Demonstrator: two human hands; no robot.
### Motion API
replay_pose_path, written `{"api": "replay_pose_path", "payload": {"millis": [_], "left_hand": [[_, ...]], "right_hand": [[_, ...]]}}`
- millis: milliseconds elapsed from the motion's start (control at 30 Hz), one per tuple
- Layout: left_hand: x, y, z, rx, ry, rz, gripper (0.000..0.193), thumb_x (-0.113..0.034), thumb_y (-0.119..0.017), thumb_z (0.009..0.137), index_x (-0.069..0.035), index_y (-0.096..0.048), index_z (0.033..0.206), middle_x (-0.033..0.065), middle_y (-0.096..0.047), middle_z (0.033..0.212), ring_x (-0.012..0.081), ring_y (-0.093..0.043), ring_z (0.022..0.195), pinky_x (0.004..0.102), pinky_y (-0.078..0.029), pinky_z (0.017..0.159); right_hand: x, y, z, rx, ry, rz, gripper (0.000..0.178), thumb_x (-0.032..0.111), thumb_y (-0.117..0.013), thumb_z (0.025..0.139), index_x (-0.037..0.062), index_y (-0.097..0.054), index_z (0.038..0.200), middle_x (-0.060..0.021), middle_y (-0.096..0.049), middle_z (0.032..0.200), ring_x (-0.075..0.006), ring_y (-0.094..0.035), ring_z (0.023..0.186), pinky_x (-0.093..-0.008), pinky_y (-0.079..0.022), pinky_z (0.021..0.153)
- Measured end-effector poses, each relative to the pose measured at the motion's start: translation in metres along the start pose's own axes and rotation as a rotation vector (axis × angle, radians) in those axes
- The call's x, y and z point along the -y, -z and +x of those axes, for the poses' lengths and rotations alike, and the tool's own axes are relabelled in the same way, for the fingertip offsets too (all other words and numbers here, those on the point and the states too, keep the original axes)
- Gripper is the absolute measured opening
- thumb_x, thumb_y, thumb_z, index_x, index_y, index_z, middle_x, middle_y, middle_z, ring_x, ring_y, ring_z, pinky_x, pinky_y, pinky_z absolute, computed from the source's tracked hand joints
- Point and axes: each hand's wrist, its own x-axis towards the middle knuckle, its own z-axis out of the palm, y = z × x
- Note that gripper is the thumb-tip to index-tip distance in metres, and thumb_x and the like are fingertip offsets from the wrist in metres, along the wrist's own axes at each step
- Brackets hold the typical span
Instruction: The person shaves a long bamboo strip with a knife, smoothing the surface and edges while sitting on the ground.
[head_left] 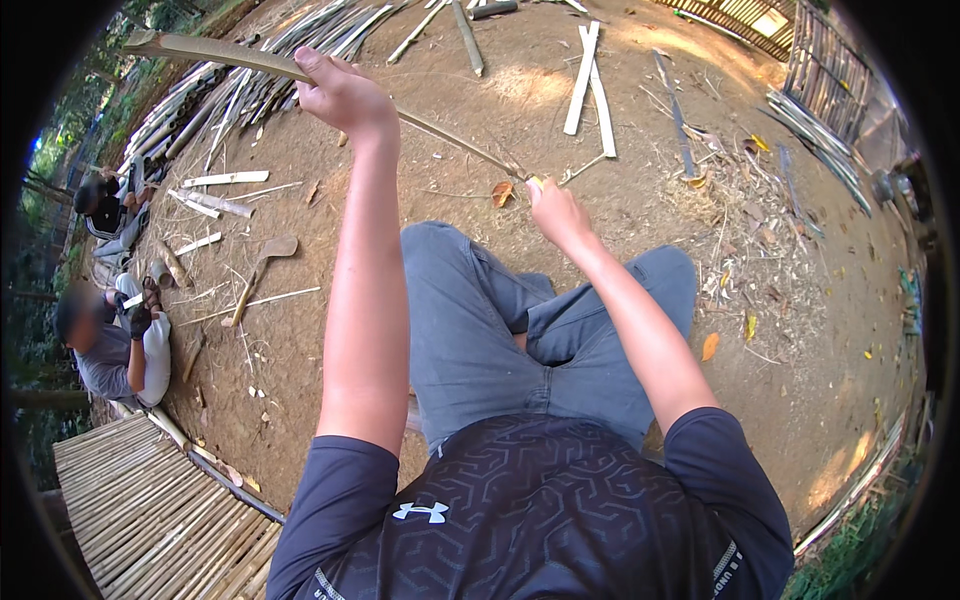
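Note:
A long, narrow bamboo strip [220, 52] slants across in front of me, from the upper left down toward the middle. My left hand [348, 100] is closed around it partway along, thumb on top, with the wider end sticking out beyond the fist. At the strip's thin end my right hand [560, 215] is closed, above my bent right knee. A small yellowish bit shows at its fingertips; whether that is part of the strip or a separate thing, I cannot tell. Both hands are raised over the dirt ground.
A broad-bladed tool with a wooden handle [246, 292] lies left of my legs. Pale bamboo slats [583, 85] lie ahead, and a heap of bamboo poles [215, 105] at far left. Two people sit at left, one holding a pale piece. A bamboo-slat platform [165, 510] stands at near left.

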Motion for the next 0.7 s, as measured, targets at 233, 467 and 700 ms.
{"api": "replay_pose_path", "payload": {"millis": [233,467,700], "left_hand": [[-0.004,-0.022,-0.007,-0.065,0.039,0.025,0.042,-0.041,-0.045,0.106,-0.016,-0.034,0.074,-0.0078,-0.028,0.057,0.0026,-0.025,0.046,0.0233,-0.02,0.04],[-0.001,-0.005,0.002,-0.118,0.05,0.037,0.042,-0.039,-0.045,0.106,-0.016,-0.034,0.073,-0.0078,-0.029,0.059,0.0042,-0.025,0.049,0.025,-0.021,0.045],[0.001,-0.011,-0.004,-0.087,0.073,-0.008,0.04,-0.038,-0.045,0.106,-0.016,-0.034,0.074,-0.0081,-0.029,0.059,0.0038,-0.024,0.049,0.0247,-0.018,0.044]], "right_hand": [[0.008,0.003,-0.017,0.006,-0.131,-0.102,0.047,0.036,-0.04,0.105,-0.0057,-0.062,0.105,-0.0279,-0.07,0.094,-0.0422,-0.07,0.09,-0.0514,-0.057,0.073],[-0.014,-0.002,0.016,0.391,-0.268,0.312,0.053,0.045,-0.032,0.106,0.0016,-0.061,0.096,-0.0124,-0.064,0.077,-0.0256,-0.06,0.057,-0.041,-0.049,0.051],[-0.047,0.01,0.021,0.188,-0.12,0.307,0.05,0.047,-0.034,0.105,0.0036,-0.058,0.096,-0.0101,-0.06,0.064,-0.0207,-0.056,0.046,-0.0395,-0.045,0.043]]}}
